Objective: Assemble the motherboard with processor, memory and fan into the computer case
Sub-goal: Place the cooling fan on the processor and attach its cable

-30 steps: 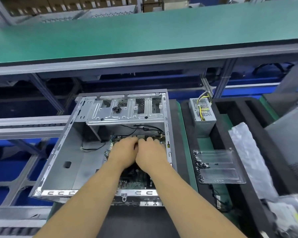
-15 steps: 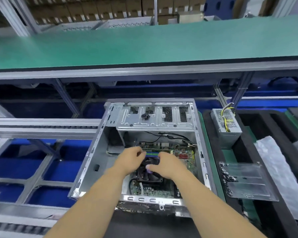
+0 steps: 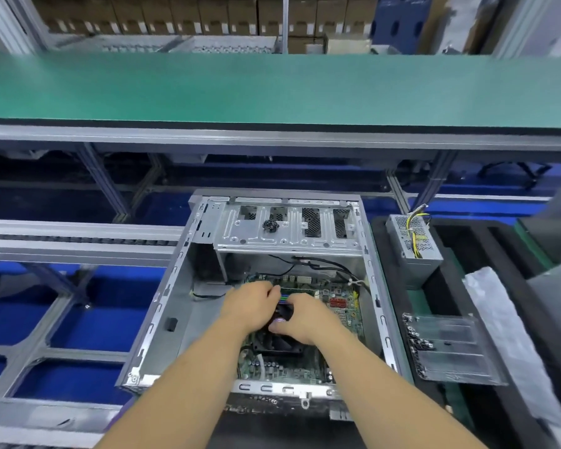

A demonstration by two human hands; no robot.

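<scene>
We see the motherboard (image 3: pixel 308 325) lying flat on the floor of the open computer case (image 3: pixel 182 319), filling the case's right half, with the black fan (image 3: pixel 279 343) sitting on it near the board's middle. Just past the fan, toward twelve o'clock, the coloured memory slots (image 3: pixel 285 296) show between our two hands. Our left hand (image 3: pixel 251 306) reaches in from seven o'clock, its fingers curled down over the far edge of the fan; our right hand (image 3: pixel 305 315) comes in from five o'clock, thumb tucked against the fan's top and fingers bent over it. Both hands meet there and appear to grasp the fan housing, though what exactly the fingertips touch is hidden beneath them. At the case's twelve o'clock end a perforated metal drive cage (image 3: pixel 289 226) spans its width, and black cables (image 3: pixel 318 264) run from under it toward the board's right corner. Outside the case, at two o'clock, a grey power supply (image 3: pixel 413 241) with yellow wires stands in a black foam tray (image 3: pixel 389 286). At four o'clock a clear plastic tray (image 3: pixel 450 348) lies on the same foam, with a crumpled plastic bag (image 3: pixel 499 319) just beside it at three o'clock. Beyond the case, at twelve o'clock, a green conveyor belt (image 3: pixel 272 89) crosses the whole view.
</scene>
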